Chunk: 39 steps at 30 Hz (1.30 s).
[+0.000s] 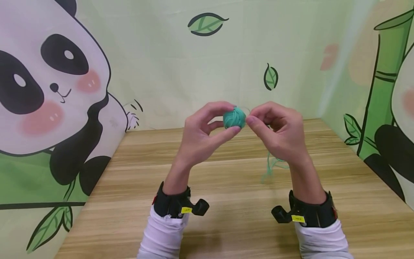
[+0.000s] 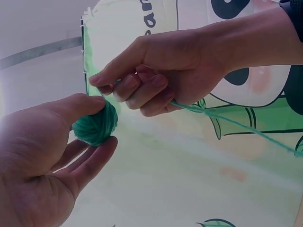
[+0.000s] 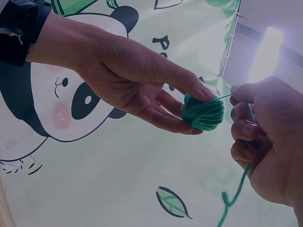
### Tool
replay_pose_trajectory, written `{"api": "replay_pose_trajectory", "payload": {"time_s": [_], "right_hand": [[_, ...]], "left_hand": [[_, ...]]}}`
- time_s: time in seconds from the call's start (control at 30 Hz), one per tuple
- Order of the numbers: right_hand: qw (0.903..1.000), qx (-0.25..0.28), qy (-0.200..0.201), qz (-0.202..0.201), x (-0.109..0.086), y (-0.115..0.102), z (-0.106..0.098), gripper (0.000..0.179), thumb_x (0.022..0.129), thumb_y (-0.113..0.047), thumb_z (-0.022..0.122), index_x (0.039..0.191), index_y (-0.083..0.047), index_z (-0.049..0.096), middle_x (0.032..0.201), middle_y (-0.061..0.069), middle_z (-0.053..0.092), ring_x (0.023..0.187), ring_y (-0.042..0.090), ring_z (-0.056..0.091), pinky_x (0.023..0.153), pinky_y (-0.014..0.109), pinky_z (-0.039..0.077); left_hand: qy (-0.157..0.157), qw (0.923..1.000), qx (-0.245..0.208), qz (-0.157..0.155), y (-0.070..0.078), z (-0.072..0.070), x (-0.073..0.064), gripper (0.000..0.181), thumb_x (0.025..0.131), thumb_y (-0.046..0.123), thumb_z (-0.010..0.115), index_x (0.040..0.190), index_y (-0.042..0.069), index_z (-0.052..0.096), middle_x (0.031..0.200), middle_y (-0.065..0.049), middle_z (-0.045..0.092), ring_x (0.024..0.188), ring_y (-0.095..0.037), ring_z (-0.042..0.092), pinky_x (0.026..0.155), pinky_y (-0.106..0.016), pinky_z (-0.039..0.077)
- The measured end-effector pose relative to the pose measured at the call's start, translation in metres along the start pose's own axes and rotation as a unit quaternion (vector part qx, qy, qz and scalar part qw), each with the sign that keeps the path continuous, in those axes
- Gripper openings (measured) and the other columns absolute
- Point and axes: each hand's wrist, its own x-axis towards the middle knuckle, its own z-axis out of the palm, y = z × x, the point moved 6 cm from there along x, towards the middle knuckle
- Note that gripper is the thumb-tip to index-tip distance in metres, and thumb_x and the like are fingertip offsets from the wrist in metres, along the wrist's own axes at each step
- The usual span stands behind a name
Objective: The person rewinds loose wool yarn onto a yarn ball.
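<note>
A small ball of teal yarn (image 1: 234, 118) is held up above the table between the thumb and fingers of my left hand (image 1: 207, 129). Just right of it, my right hand (image 1: 279, 129) pinches the yarn strand between thumb and forefinger, the other fingers curled in. In the right wrist view a short taut length of strand (image 3: 224, 97) spans from the ball to the pinching fingertips. The strand passes through the curled right fingers, and its loose tail (image 2: 246, 125) leaves below the hand in the left wrist view. In the head view that tail (image 1: 271, 165) hangs tangled beneath the right hand.
The wood-grain table (image 1: 145, 187) lies beneath both hands. Behind and at the sides stand cloth panels (image 1: 239, 46) printed with pandas, bamboo and leaves. Each wrist wears a black strap with a small camera (image 1: 200, 207).
</note>
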Motion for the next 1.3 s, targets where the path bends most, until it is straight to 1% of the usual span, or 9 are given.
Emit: {"api": "replay_pose_trajectory", "payload": {"time_s": [0.1, 0.2, 0.3, 0.4, 0.53, 0.63, 0.8, 1.0, 1.3], "right_hand": [[1.0, -0.003, -0.003, 0.003, 0.0, 0.0007, 0.0007, 0.033, 0.096, -0.018, 0.073, 0.087, 0.014, 0.069, 0.066, 0.002, 0.058, 0.05, 0.005, 0.043, 0.039, 0.016, 0.032], [0.9999, -0.011, -0.011, 0.006, -0.0001, 0.0018, 0.0016, 0.037, 0.096, -0.023, 0.073, 0.089, 0.014, 0.07, 0.066, 0.002, 0.059, 0.049, 0.004, 0.042, 0.038, 0.017, 0.029], [0.9996, -0.022, -0.018, 0.007, 0.0001, 0.0025, 0.0024, 0.039, 0.096, -0.026, 0.073, 0.09, 0.013, 0.07, 0.068, 0.004, 0.062, 0.05, 0.005, 0.043, 0.037, 0.017, 0.027], [0.9993, -0.033, -0.02, 0.007, 0.0002, 0.0027, 0.0025, 0.034, 0.096, -0.021, 0.073, 0.091, 0.012, 0.07, 0.069, 0.006, 0.064, 0.05, 0.004, 0.043, 0.038, 0.017, 0.027], [0.9994, -0.033, -0.013, 0.005, 0.0003, 0.0025, 0.0008, 0.02, 0.095, -0.006, 0.071, 0.091, 0.013, 0.069, 0.066, 0.005, 0.062, 0.049, 0.004, 0.044, 0.038, 0.016, 0.029], [0.9996, -0.026, -0.007, 0.004, 0.0005, 0.0025, -0.0005, 0.018, 0.094, -0.004, 0.071, 0.09, 0.014, 0.068, 0.064, 0.002, 0.059, 0.049, 0.004, 0.044, 0.038, 0.015, 0.031], [0.9999, -0.015, 0.0, 0.007, 0.0003, 0.0039, -0.0013, 0.028, 0.095, -0.013, 0.073, 0.089, 0.013, 0.068, 0.062, 0.001, 0.057, 0.048, 0.005, 0.043, 0.038, 0.016, 0.031], [0.9999, -0.009, -0.004, 0.007, 0.0003, 0.0038, -0.0014, 0.035, 0.095, -0.02, 0.074, 0.087, 0.014, 0.067, 0.063, 0.001, 0.057, 0.048, 0.004, 0.043, 0.038, 0.015, 0.031], [0.9994, -0.021, -0.026, -0.004, 0.001, 0.0029, -0.0012, 0.04, 0.093, -0.026, 0.076, 0.085, 0.013, 0.069, 0.07, 0.0, 0.067, 0.05, 0.004, 0.045, 0.038, 0.017, 0.024]], "left_hand": [[-0.01, 1.0, 0.001, -0.003, -0.0003, 0.0018, -0.0001, 0.041, 0.077, -0.022, 0.077, 0.113, -0.02, 0.058, 0.118, -0.032, 0.063, 0.107, -0.026, 0.064, 0.075, -0.043, 0.066], [-0.017, 0.9999, 0.003, -0.002, -0.0001, 0.0033, -0.0001, 0.042, 0.075, -0.022, 0.078, 0.11, -0.018, 0.056, 0.117, -0.031, 0.063, 0.106, -0.026, 0.064, 0.071, -0.038, 0.066], [-0.024, 0.9997, 0.0, 0.0, -0.0002, 0.0045, -0.0002, 0.043, 0.073, -0.022, 0.08, 0.108, -0.018, 0.056, 0.116, -0.03, 0.063, 0.106, -0.027, 0.064, 0.07, -0.038, 0.066], [-0.031, 0.9995, -0.01, -0.001, -0.0005, 0.0054, -0.0006, 0.043, 0.072, -0.023, 0.08, 0.108, -0.018, 0.056, 0.117, -0.031, 0.063, 0.106, -0.028, 0.065, 0.072, -0.041, 0.066], [-0.044, 0.9987, -0.027, -0.002, 0.0, 0.0059, -0.0015, 0.038, 0.078, -0.024, 0.074, 0.111, -0.02, 0.056, 0.118, -0.032, 0.062, 0.105, -0.032, 0.065, 0.074, -0.044, 0.067], [-0.052, 0.9979, -0.039, -0.002, 0.001, 0.0058, -0.002, 0.036, 0.08, -0.026, 0.07, 0.113, -0.021, 0.056, 0.118, -0.033, 0.062, 0.104, -0.037, 0.065, 0.075, -0.046, 0.066], [-0.051, 0.9978, -0.042, -0.007, 0.0007, 0.0052, -0.002, 0.041, 0.079, -0.027, 0.071, 0.116, -0.021, 0.056, 0.115, -0.033, 0.063, 0.102, -0.038, 0.066, 0.074, -0.047, 0.067], [-0.048, 0.9983, -0.03, -0.014, -0.0019, 0.0044, -0.0017, 0.042, 0.077, -0.023, 0.075, 0.116, -0.023, 0.06, 0.11, -0.032, 0.066, 0.102, -0.032, 0.066, 0.077, -0.046, 0.066], [-0.074, 0.9968, -0.03, -0.008, -0.0011, 0.0048, -0.0019, 0.04, 0.074, -0.025, 0.077, 0.112, -0.023, 0.063, 0.108, -0.031, 0.067, 0.1, -0.028, 0.066, 0.081, -0.044, 0.066]]}}
